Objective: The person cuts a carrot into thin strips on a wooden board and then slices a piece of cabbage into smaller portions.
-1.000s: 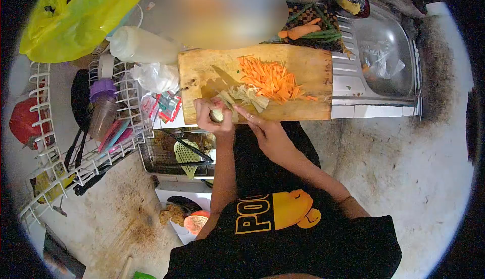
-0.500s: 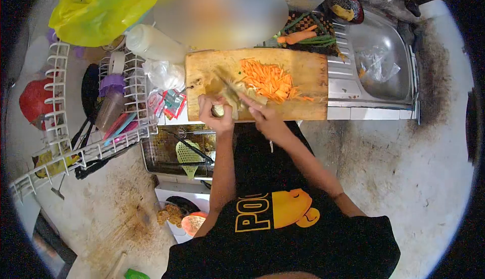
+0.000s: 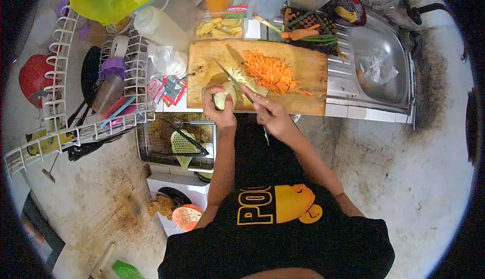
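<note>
My left hand (image 3: pixel 218 108) is closed around a pale green piece of cabbage (image 3: pixel 221 100), pressing it on the near edge of the wooden cutting board (image 3: pixel 204 56). In my right hand (image 3: pixel 275 120) is a kitchen knife (image 3: pixel 227 75), its blade pointing up and left across the board, beside the cabbage. Thin pale shreds (image 3: pixel 236 73) lie by the blade, partly hidden by it. Right of them, a pile of orange carrot strips (image 3: pixel 271 73) spreads over the board.
Behind the board are a plastic container of yellow pieces (image 3: pixel 220 27) and a woven tray with carrots (image 3: pixel 303 33). A steel sink (image 3: pixel 381 72) stands at right. A white wire rack (image 3: pixel 63 72), white bottle (image 3: pixel 159 26) and plastic bag (image 3: pixel 166 60) are at left.
The whole view has shifted slightly, and the things behind the board show clearly now. The knife has moved slightly beside the cabbage; both hands keep their holds.
</note>
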{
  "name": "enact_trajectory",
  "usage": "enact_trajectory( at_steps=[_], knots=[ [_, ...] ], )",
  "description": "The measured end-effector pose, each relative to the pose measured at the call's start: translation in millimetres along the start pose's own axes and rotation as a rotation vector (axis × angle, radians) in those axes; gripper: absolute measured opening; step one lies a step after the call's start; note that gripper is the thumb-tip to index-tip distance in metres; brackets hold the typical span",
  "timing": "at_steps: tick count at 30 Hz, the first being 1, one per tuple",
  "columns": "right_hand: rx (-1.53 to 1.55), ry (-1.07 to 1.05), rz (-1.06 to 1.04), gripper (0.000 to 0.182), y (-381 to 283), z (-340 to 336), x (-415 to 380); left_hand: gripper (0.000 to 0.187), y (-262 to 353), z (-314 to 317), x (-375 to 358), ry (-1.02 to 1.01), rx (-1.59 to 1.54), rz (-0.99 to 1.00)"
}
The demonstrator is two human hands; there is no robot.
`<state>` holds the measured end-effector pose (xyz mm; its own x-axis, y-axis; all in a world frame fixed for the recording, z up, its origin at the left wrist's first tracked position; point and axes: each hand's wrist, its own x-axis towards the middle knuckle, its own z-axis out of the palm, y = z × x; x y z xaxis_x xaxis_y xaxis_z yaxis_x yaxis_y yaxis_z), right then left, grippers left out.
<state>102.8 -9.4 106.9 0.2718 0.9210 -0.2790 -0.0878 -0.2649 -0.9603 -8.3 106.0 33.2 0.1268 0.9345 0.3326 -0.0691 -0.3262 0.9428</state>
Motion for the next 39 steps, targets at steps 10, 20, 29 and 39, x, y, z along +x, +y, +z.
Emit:
enact_trajectory(
  at_steps=[10, 20, 29, 39],
  knots=[
    [-0.346, -0.007, -0.093, 0.043, 3.7, 0.9, 25.6, 0.011, 1.5, -1.3, 9.4, -0.115, 0.018, 0.082],
    [-0.249, 0.132, -0.19, 0.044, 49.1, 16.5, 24.5, 0.011, -3.4, -3.8, 4.2, -0.102, 0.011, 0.088],
    [-0.19, 0.1, -0.218, 0.042, 5.1, 11.2, 11.7, 0.011, -0.7, -0.6, 8.5, -0.104, 0.024, 0.096],
    [-0.472, 0.254, -0.137, 0.047, 22.3, 41.2, 19.5, 0.011, 1.6, 1.1, 10.2, -0.129, 0.018, 0.114]
  ],
)
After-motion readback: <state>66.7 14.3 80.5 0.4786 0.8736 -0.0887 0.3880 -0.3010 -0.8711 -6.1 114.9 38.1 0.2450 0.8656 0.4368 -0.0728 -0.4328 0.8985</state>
